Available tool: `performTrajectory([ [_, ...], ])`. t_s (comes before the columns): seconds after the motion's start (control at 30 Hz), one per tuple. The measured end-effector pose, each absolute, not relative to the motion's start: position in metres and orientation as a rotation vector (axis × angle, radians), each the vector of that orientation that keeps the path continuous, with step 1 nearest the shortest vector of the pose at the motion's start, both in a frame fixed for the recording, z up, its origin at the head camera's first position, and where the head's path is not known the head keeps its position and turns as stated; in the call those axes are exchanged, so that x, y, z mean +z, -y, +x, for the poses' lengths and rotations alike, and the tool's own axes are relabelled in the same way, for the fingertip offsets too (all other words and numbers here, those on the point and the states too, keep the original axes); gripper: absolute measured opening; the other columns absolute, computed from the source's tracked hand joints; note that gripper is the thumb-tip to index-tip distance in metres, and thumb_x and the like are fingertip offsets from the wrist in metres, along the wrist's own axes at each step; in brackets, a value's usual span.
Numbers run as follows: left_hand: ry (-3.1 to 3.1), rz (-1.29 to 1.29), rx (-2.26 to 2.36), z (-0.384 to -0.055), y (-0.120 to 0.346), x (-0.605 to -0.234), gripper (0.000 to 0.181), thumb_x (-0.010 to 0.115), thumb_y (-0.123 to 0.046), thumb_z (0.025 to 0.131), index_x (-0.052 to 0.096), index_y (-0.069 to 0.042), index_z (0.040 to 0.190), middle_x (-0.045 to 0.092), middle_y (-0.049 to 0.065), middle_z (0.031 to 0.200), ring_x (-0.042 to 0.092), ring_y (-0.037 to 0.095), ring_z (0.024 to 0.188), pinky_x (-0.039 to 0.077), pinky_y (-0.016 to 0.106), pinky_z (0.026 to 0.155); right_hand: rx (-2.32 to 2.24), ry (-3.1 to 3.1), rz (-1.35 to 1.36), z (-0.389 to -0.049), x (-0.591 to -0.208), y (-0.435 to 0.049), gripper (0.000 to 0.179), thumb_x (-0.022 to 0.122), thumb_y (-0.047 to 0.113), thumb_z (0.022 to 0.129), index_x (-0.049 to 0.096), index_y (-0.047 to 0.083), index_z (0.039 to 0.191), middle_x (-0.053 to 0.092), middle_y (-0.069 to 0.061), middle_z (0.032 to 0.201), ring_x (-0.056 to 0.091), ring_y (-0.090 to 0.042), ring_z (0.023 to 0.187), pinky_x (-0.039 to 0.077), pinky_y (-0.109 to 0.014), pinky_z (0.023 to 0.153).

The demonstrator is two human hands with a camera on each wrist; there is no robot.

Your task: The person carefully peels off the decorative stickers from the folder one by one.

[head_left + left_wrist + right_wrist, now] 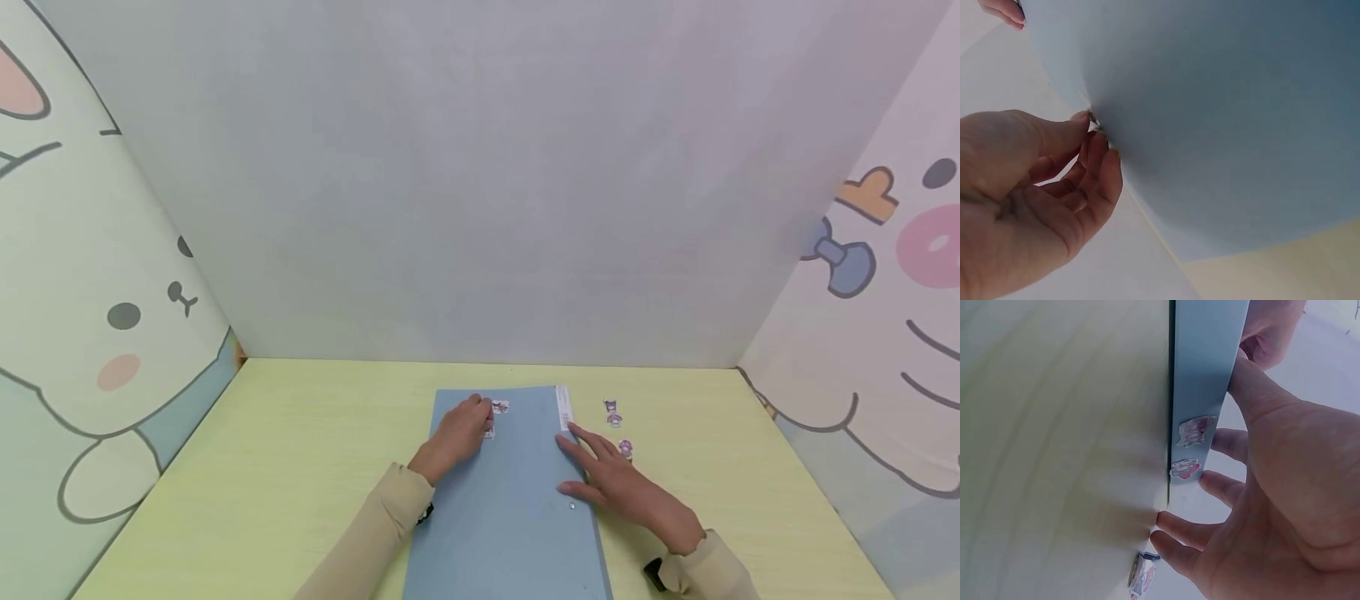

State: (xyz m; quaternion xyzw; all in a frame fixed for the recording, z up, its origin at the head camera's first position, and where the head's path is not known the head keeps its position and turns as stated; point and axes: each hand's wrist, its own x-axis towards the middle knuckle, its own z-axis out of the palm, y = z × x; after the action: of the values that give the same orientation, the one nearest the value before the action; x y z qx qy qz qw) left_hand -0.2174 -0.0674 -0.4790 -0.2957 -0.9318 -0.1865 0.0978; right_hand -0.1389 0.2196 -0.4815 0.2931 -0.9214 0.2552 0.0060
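A blue file folder (517, 492) lies flat on the table, with a white label (563, 407) at its far right corner. Near its far edge, the left hand (459, 433) has thumb and fingertips together on a tiny dark-edged piece, apparently a sticker (1093, 119), mostly hidden by the fingers. Small cartoon stickers (500, 407) show beside that hand on the folder. The right hand (618, 483) is spread along the folder's right edge, fingers nearly straight, thumb resting on the cover. Two stickers (1196, 430) show on the blue strip in the right wrist view.
Several loose cartoon stickers (613, 420) lie on the pale yellow table (315, 442) right of the folder. A small round snap (572, 506) sits by the folder's right edge. A grey back wall (480, 208) and cartoon-printed side panels (112, 250) enclose the table.
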Motion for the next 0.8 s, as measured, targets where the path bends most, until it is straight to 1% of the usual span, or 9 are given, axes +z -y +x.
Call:
performTrajectory([
  [0.23,2.785,-0.882,-0.554,-0.2165,0.0664,-0.4759,0.015,0.066,0.001,0.098,0.058,-0.005,0.087,0.052,0.005,0.081,0.054,0.019,0.072,0.048,0.03,0.062,0.816,2.896,0.902,-0.1381,-0.4815,-0.221,0.069,0.068,0.037,0.098,0.045,0.003,0.154,0.036,-0.025,0.159,0.039,-0.049,0.14,0.038,-0.07,0.103],
  [0.47,2.841,-0.856,-0.636,-0.2183,0.0673,-0.4739,0.012,0.062,-0.001,0.101,0.058,-0.005,0.09,0.05,0.004,0.082,0.048,0.016,0.072,0.044,0.03,0.063,0.743,2.859,0.931,-0.1377,-0.4807,-0.2227,0.067,0.069,0.036,0.098,0.046,0.002,0.152,0.039,-0.026,0.157,0.042,-0.048,0.139,0.04,-0.068,0.101],
  [0.67,2.875,-0.852,-0.68,-0.2198,0.0686,-0.4745,0.01,0.061,-0.004,0.102,0.06,-0.005,0.093,0.052,0.004,0.083,0.049,0.016,0.073,0.046,0.031,0.067,0.759,2.863,0.928,-0.1389,-0.4796,-0.224,0.067,0.068,0.036,0.098,0.046,0.002,0.152,0.039,-0.026,0.157,0.041,-0.049,0.139,0.04,-0.069,0.101],
  [0.8,2.882,-0.87,-0.74,-0.2195,0.0693,-0.4729,0.011,0.06,-0.002,0.102,0.058,-0.005,0.091,0.054,0.003,0.083,0.049,0.015,0.075,0.046,0.032,0.069,0.773,2.87,0.927,-0.1388,-0.4789,-0.2249,0.068,0.068,0.036,0.098,0.045,0.002,0.153,0.038,-0.026,0.157,0.041,-0.049,0.139,0.04,-0.069,0.1],
])
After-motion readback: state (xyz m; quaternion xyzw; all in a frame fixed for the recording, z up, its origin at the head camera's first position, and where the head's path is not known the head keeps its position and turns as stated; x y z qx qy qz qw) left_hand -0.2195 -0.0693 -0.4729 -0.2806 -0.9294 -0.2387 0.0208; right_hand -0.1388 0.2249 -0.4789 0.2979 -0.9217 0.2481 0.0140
